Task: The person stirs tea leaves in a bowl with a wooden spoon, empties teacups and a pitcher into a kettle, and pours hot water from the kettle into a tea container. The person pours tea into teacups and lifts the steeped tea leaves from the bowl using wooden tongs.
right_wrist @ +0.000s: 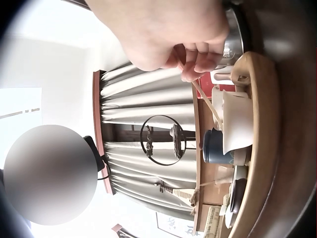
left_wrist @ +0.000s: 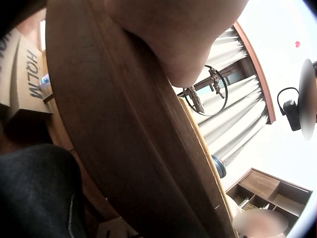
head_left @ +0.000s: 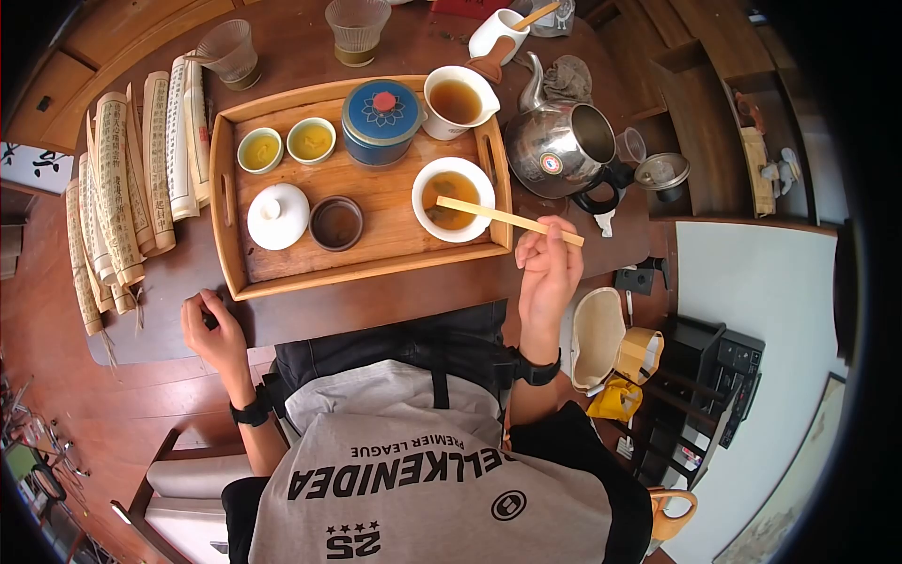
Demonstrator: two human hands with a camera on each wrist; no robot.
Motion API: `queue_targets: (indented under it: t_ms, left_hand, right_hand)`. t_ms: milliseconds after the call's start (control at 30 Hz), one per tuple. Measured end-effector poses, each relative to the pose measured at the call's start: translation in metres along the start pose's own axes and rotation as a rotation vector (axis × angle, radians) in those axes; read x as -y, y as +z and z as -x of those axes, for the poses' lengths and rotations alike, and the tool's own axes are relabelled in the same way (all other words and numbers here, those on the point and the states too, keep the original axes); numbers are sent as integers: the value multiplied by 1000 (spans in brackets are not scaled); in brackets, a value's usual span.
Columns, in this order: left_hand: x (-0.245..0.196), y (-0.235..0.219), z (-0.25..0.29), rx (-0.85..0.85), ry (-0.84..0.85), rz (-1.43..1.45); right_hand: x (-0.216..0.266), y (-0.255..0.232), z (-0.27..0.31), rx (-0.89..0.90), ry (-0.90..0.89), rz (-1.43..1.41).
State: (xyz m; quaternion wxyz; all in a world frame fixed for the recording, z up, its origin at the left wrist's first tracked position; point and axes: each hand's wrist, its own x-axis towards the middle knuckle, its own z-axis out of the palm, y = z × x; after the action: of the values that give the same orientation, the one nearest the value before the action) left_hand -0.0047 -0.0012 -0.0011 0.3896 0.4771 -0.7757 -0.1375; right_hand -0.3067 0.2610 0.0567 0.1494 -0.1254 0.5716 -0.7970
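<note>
My right hand (head_left: 550,273) pinches one end of a flat wooden stick (head_left: 512,219) between thumb and fingers. Its far end dips into a white gaiwan bowl (head_left: 451,237) of amber tea with leaves. The bowl stands at the front right of a wooden tray (head_left: 385,207). Left of it on the tray are a dark brown cup (head_left: 336,246) and the white gaiwan lid (head_left: 278,216). At the table's near edge, left of the tray, my left hand (head_left: 216,334) rests with loosely bent fingers; its palm side is hidden.
On the tray's back half stand two small tea cups (head_left: 311,155), a blue tin (head_left: 376,141) and a white pitcher (head_left: 449,130) of tea. A steel kettle (head_left: 554,155) is right of the tray. Bamboo scrolls (head_left: 113,188) lie left; glass cups (head_left: 230,56) stand behind.
</note>
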Motion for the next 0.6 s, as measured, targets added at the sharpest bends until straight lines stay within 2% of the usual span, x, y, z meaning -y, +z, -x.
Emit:
queue_targets:
  t_ms: [167, 333, 600]
  left_hand:
    - [0, 0, 0, -3, -4, 4]
    - [2, 2, 0, -20, 11, 25]
    - [1, 0, 0, 8, -3, -1]
  right_hand:
    - [2, 0, -3, -30, -44, 14]
    - [-2, 1, -4, 62, -200, 272]
    - [-1, 12, -4, 135, -197, 371]
